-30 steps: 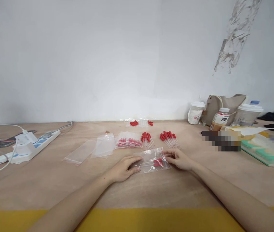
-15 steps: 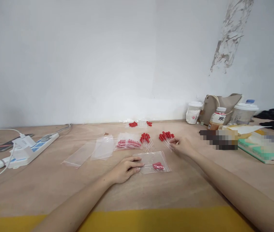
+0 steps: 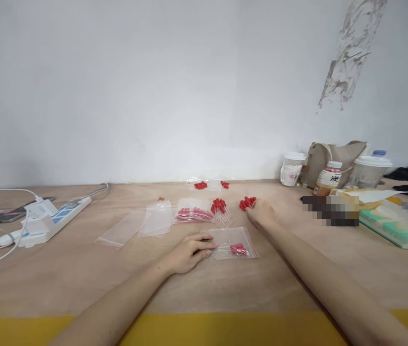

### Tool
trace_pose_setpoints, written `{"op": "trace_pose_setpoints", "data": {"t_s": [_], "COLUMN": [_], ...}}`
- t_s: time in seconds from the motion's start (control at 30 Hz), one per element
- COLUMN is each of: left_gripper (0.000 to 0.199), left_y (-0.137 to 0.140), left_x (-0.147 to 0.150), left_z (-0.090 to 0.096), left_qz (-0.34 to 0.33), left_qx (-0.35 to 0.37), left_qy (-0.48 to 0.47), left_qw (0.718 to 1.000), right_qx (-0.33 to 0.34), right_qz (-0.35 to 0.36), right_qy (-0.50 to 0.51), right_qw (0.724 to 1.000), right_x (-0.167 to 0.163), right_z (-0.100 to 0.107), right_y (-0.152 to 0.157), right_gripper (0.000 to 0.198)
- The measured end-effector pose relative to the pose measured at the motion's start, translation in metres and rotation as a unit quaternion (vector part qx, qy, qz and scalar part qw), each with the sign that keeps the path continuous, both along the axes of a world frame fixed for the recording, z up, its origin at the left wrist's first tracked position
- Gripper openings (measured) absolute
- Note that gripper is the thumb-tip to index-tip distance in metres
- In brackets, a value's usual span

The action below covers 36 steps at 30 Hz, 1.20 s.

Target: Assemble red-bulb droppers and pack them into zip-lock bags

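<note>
My left hand [image 3: 188, 252] rests on the left end of a clear zip bag [image 3: 233, 242] that lies flat on the table with a few red-capped droppers inside. My right hand [image 3: 261, 213] reaches farther back and lies over a loose pile of red-capped droppers [image 3: 247, 202], fingers bent down onto them; whether it grips one is hidden. A second loose pile of droppers [image 3: 220, 209] lies just left of it, and a filled bag of droppers [image 3: 194, 213] lies beside that.
Two unfilled clear bags [image 3: 155, 220] lie to the left. A white power strip [image 3: 47, 218] with cables sits at far left. Loose red caps [image 3: 201, 184] lie by the wall. Cups [image 3: 292, 168], a bottle [image 3: 328, 178], a bag and books stand at right.
My right hand left the bag, moved back to the right-hand dropper pile and now covers it. The bag settled flat. My left hand stayed on the bag's end.
</note>
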<state>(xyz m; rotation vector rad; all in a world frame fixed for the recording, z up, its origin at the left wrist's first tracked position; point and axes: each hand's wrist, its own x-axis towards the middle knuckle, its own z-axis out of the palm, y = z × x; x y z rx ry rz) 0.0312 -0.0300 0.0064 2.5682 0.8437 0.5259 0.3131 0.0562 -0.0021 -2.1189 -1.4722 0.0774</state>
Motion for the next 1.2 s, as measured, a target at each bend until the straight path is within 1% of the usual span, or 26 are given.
{"op": "trace_pose_setpoints", "data": {"t_s": [0.1, 0.27, 0.37, 0.47, 0.5, 0.53, 0.57, 0.63, 0.67, 0.7, 0.73, 0.77, 0.83, 0.9, 1.0, 1.07, 1.13, 1.2], "left_gripper": [0.031, 0.031, 0.031, 0.032, 0.032, 0.032, 0.032, 0.033, 0.033, 0.033, 0.033, 0.033, 0.033, 0.033, 0.032, 0.032, 0.032, 0.032], "left_y": [0.000, 0.002, 0.003, 0.003, 0.003, 0.003, 0.003, 0.004, 0.004, 0.004, 0.004, 0.004, 0.004, 0.005, 0.005, 0.005, 0.005, 0.004], "left_x": [0.000, 0.000, -0.001, -0.001, -0.001, -0.001, -0.001, -0.001, -0.001, -0.001, -0.001, -0.001, -0.001, -0.001, -0.001, -0.001, -0.001, -0.001], "left_z": [0.000, -0.002, -0.002, -0.001, -0.001, -0.001, 0.000, 0.000, -0.001, -0.001, -0.001, -0.002, -0.002, -0.003, -0.003, -0.003, -0.003, -0.002], "left_qz": [-0.001, -0.003, -0.002, -0.007, -0.010, -0.013, -0.015, -0.015, -0.014, -0.012, -0.011, -0.011, -0.010, -0.012, -0.013, -0.010, -0.007, -0.007], "left_qx": [0.000, 0.006, 0.005, 0.003, 0.002, 0.002, 0.002, 0.004, 0.006, 0.008, 0.010, 0.011, 0.012, 0.011, 0.011, 0.013, 0.015, 0.017], "left_qy": [-0.003, 0.000, 0.008, 0.020, 0.024, 0.029, 0.033, 0.040, 0.043, 0.045, 0.046, 0.046, 0.043, 0.040, 0.039, 0.041, 0.044, 0.048], "left_qw": [1.000, 1.000, 1.000, 1.000, 1.000, 1.000, 0.999, 0.999, 0.999, 0.999, 0.999, 0.999, 0.999, 0.999, 0.999, 0.999, 0.999, 0.999], "right_qx": [-0.020, 0.002, 0.021, 0.043, 0.056, 0.071, 0.085, 0.102, 0.098, 0.089, 0.079, 0.071, 0.074, 0.107, 0.177, 0.198, 0.192, 0.169], "right_qz": [0.003, 0.014, 0.041, 0.079, 0.099, 0.126, 0.159, 0.223, 0.242, 0.249, 0.248, 0.242, 0.230, 0.222, 0.215, 0.212, 0.206, 0.198], "right_qy": [0.017, 0.038, 0.063, 0.089, 0.119, 0.167, 0.231, 0.373, 0.430, 0.468, 0.494, 0.511, 0.522, 0.511, 0.477, 0.467, 0.481, 0.524], "right_qw": [1.000, 0.999, 0.997, 0.992, 0.986, 0.975, 0.956, 0.895, 0.864, 0.843, 0.830, 0.822, 0.818, 0.823, 0.834, 0.835, 0.830, 0.811], "right_x": [0.000, 0.000, 0.007, 0.015, 0.016, 0.016, 0.015, 0.011, 0.008, 0.005, 0.002, 0.000, -0.003, -0.002, 0.003, 0.004, 0.003, -0.002], "right_z": [-0.001, 0.003, 0.012, 0.019, 0.020, 0.019, 0.017, 0.011, 0.008, 0.004, 0.001, -0.002, -0.006, -0.008, -0.009, -0.011, -0.014, -0.017], "right_y": [0.003, 0.004, -0.003, -0.019, -0.026, -0.033, -0.041, -0.056, -0.063, -0.068, -0.072, -0.074, -0.075, -0.073, -0.069, -0.068, -0.068, -0.069], "right_gripper": [0.025, 0.021, 0.024, 0.026, 0.024, 0.026, 0.034, 0.059, 0.069, 0.075, 0.077, 0.078, 0.075, 0.073, 0.070, 0.067, 0.062, 0.051]}}
